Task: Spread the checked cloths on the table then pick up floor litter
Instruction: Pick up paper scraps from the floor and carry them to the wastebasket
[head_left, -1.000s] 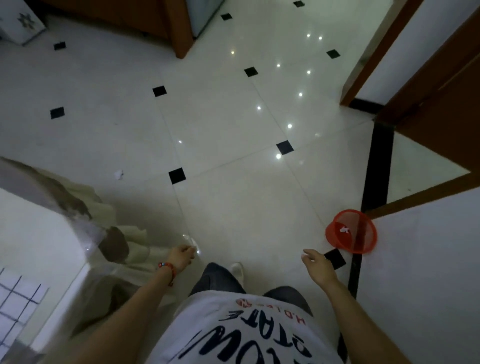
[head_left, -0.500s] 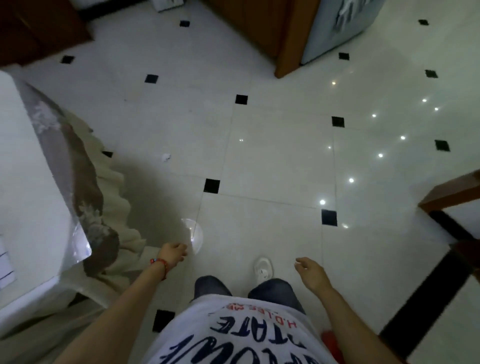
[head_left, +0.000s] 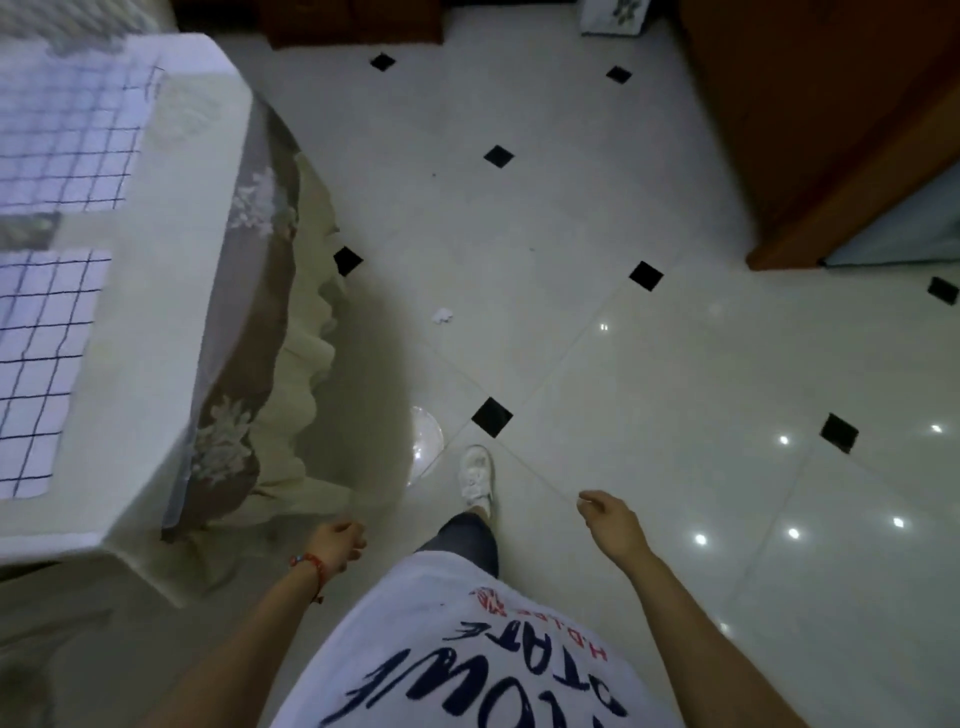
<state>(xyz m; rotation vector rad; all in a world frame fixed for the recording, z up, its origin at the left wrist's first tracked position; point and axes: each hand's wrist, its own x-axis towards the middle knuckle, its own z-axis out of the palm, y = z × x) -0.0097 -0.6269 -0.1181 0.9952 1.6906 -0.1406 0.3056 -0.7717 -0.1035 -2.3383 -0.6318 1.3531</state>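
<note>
Two cloths (head_left: 57, 156) lie on the table (head_left: 150, 322). Right of the table, on the floor (head_left: 571, 218), sits the litter (head_left: 442, 315); nearer the table's foot lies a lid (head_left: 426, 441).

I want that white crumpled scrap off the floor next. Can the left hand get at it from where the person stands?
Probably not yet. The left hand hangs empty by the table, while the scrap lies well ahead on open floor, past the clear disc. Nothing blocks it; stepping forward and bending should do.
</note>
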